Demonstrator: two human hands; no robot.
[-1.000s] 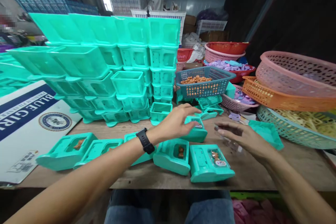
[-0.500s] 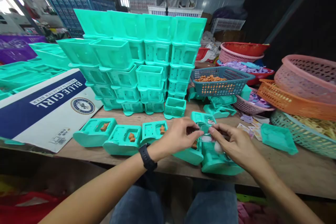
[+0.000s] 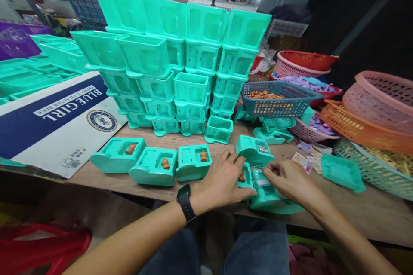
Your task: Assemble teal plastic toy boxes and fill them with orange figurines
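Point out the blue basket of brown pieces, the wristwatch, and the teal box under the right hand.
blue basket [image 3: 292, 105], head view, on its front mesh wall.
wristwatch [image 3: 186, 196], head view, on the black watch face.
teal box [image 3: 269, 197], head view, on its top beside the right hand [image 3: 290, 180].

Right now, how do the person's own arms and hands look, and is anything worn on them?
Both forearms are bare, with no sleeves in view, and neither the left hand nor the right hand wears a glove. The left wrist carries a black smartwatch with a dark rectangular face and a black band. No watch or band shows on the right wrist, and I see no rings.
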